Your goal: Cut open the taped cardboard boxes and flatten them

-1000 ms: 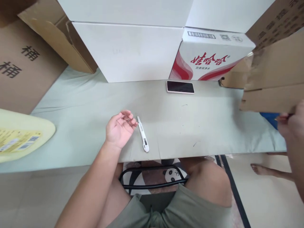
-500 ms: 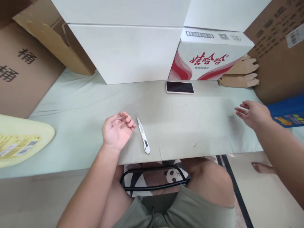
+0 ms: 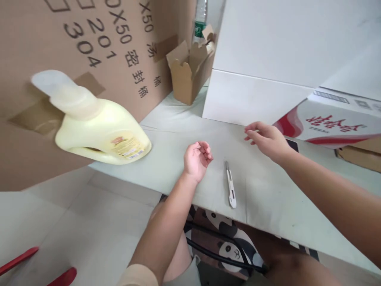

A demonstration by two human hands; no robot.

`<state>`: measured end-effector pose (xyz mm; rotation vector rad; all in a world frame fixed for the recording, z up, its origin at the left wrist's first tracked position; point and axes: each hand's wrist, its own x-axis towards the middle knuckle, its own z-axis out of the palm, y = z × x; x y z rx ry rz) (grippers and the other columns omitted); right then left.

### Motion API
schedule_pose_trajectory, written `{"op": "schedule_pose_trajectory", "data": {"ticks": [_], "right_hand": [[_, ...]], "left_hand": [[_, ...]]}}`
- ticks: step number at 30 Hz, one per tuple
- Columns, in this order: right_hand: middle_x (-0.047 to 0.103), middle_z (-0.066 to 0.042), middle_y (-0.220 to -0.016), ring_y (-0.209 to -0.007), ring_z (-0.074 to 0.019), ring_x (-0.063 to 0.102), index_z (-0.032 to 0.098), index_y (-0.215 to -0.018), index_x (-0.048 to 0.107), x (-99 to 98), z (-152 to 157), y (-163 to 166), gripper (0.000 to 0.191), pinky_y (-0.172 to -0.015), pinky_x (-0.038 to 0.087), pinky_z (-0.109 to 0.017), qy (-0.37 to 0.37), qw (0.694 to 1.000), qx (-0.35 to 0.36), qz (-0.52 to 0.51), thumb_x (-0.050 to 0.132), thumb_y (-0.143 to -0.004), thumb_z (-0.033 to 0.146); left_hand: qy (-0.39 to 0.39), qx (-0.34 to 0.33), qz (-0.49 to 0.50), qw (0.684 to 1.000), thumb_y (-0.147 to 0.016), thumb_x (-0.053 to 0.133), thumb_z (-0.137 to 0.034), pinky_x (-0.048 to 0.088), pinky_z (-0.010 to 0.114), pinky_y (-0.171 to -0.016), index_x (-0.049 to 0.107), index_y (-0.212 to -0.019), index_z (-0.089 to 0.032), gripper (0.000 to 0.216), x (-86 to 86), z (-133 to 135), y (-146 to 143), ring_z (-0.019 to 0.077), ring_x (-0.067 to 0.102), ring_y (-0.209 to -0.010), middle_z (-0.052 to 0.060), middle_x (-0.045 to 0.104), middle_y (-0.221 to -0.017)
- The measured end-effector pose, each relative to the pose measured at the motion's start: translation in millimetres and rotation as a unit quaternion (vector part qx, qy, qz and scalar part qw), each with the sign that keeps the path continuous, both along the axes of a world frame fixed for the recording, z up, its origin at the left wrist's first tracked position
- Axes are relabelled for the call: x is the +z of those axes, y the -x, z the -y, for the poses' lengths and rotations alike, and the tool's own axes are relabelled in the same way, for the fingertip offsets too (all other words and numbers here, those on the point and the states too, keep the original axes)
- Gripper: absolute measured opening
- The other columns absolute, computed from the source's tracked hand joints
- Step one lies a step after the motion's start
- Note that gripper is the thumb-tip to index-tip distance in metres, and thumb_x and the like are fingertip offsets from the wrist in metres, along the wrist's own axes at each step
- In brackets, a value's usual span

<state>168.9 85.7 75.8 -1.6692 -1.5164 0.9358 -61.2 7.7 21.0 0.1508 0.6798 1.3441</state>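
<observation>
The left hand [image 3: 197, 159] is seen resting on the table [image 3: 166, 167], palm up, fingers loosely curled, nothing gripped.

Far left, low: two red shapes [image 3: 38, 266] are noted on the floor; what they are cannot be told.

Left: a pale yellow bottle [image 3: 102, 133] is laid on its side at the table's left edge, cap end up and to the left, label facing the camera. It is placed well apart from the left hand. Behind it a large brown carton [image 3: 89, 47] with printed numbers and characters is stood against the table.

Back, centre-left: a small open cardboard box [image 3: 189, 71] is set on the table, with a clear bottle [image 3: 201, 18] showing just behind it.

Centre: a white utility knife [image 3: 230, 186] is laid flat on the table, just right of the left hand and not touched by it. Its tip is pointed away from the person, its butt near the front edge.

Right of centre: the right hand [image 3: 266, 140] is held above the table, beyond the knife, open with fingers extended leftward, nothing held. A dark phone [image 3: 293, 145] is partly covered by its wrist.

Back right: large white boxes [image 3: 262, 67] are stacked; a white box with red print [image 3: 330, 125] is placed in front of them.

Bottom: a panda-print seat [image 3: 229, 248] is visible under the table edge.
</observation>
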Motion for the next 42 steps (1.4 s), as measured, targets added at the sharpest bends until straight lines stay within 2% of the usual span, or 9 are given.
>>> {"op": "schedule_pose_trajectory", "data": {"ticks": [5,9,14,18,21,25,30,33,42], "right_hand": [[0.074,-0.003,-0.086,-0.070,-0.0172,0.065,0.021,-0.097,0.071,14.3,-62.0,139.6,0.012,-0.075,0.058,-0.036,-0.096,0.972,0.178,0.118,0.067,-0.086,0.022],[0.063,-0.009,-0.130,-0.119,-0.0217,0.070,0.012,-0.104,0.069,22.6,-116.8,216.8,0.019,-0.113,0.048,-0.044,-0.178,0.945,0.192,0.194,0.059,-0.088,0.015],[0.036,-0.024,-0.167,-0.142,-0.0285,0.058,0.007,-0.108,0.067,36.7,-163.1,253.4,0.019,-0.124,0.038,-0.049,-0.145,0.948,0.148,0.240,0.067,-0.090,0.012],[0.059,-0.024,-0.148,-0.127,-0.0241,0.066,0.004,-0.096,0.070,45.7,-173.2,257.6,0.011,-0.115,0.045,-0.046,-0.094,0.947,0.146,0.271,0.063,-0.090,0.009],[0.074,-0.013,-0.112,-0.114,-0.0233,0.070,0.002,-0.091,0.071,42.4,-168.4,254.3,0.020,-0.100,0.049,-0.043,-0.096,0.951,0.129,0.265,0.055,-0.092,0.013],[0.075,-0.008,-0.103,-0.096,-0.0189,0.073,0.008,-0.103,0.075,28.0,-137.8,237.5,0.023,-0.089,0.053,-0.039,-0.139,0.957,0.107,0.232,0.056,-0.090,0.013],[0.073,-0.006,-0.106,-0.069,-0.0141,0.065,0.020,-0.097,0.072,24.6,-49.3,175.0,0.014,-0.066,0.053,-0.033,-0.173,0.971,0.125,0.104,0.067,-0.085,0.016],[0.063,0.001,-0.076,-0.058,-0.0138,0.055,0.024,-0.087,0.066,31.8,17.7,115.3,0.006,-0.055,0.043,-0.029,-0.153,0.981,0.102,0.054,0.069,-0.087,0.029],[0.069,-0.005,-0.091,-0.087,-0.0217,0.068,0.025,-0.079,0.062,-15.6,157.2,-14.2,0.028,-0.067,0.052,-0.033,-0.291,0.956,0.005,0.035,0.075,-0.095,0.045]], "left_hand": [[-0.003,0.031,0.049,0.998,-0.090,0.055,-0.047,0.040,0.028,-0.062,0.063,-0.068,-0.019,0.036,3.6,-5.3,16.6,0.0128,0.047,-0.054,0.002,0.052,-0.063],[0.004,0.030,0.064,0.998,-0.085,0.053,-0.047,0.038,0.030,-0.063,0.063,-0.066,-0.019,0.035,3.7,-7.6,20.0,0.0138,0.045,-0.055,0.002,0.049,-0.062],[0.014,0.021,0.082,0.996,-0.076,0.059,-0.047,0.033,0.028,-0.063,0.062,-0.066,-0.019,0.030,6.3,-2.1,21.5,0.0129,0.040,-0.057,0.000,0.047,-0.062],[0.004,0.027,0.085,0.996,-0.077,0.057,-0.047,0.034,0.028,-0.064,0.061,-0.068,-0.018,0.030,8.8,0.8,23.5,0.0128,0.040,-0.057,-0.001,0.047,-0.062],[-0.004,0.057,0.042,0.997,-0.080,0.053,-0.047,0.036,0.029,-0.066,0.060,-0.071,-0.019,0.030,4.4,-0.8,23.6,0.0145,0.042,-0.060,0.000,0.047,-0.064],[-0.026,0.263,-0.185,0.946,-0.086,0.054,-0.046,0.039,0.031,-0.075,0.056,-0.074,-0.022,0.027,-10.0,-6.0,27.9,0.0176,0.050,-0.074,0.001,0.053,-0.074],[-0.006,0.387,-0.333,0.860,-0.093,0.050,-0.048,0.042,0.034,-0.087,0.053,-0.085,-0.025,0.024,-25.0,-11.7,48.9,0.0207,0.053,-0.090,0.001,0.054,-0.089],[0.023,0.441,-0.349,0.826,-0.096,0.047,-0.047,0.043,0.037,-0.098,0.053,-0.095,-0.026,0.022,-27.0,-11.7,60.0,0.0225,0.058,-0.107,0.003,0.057,-0.101],[-0.165,0.236,-0.258,0.922,-0.095,0.053,-0.072,0.055,0.044,-0.106,0.069,-0.115,-0.026,0.052,-14.8,7.3,25.8,0.0300,0.069,-0.123,0.010,0.074,-0.125]]}}
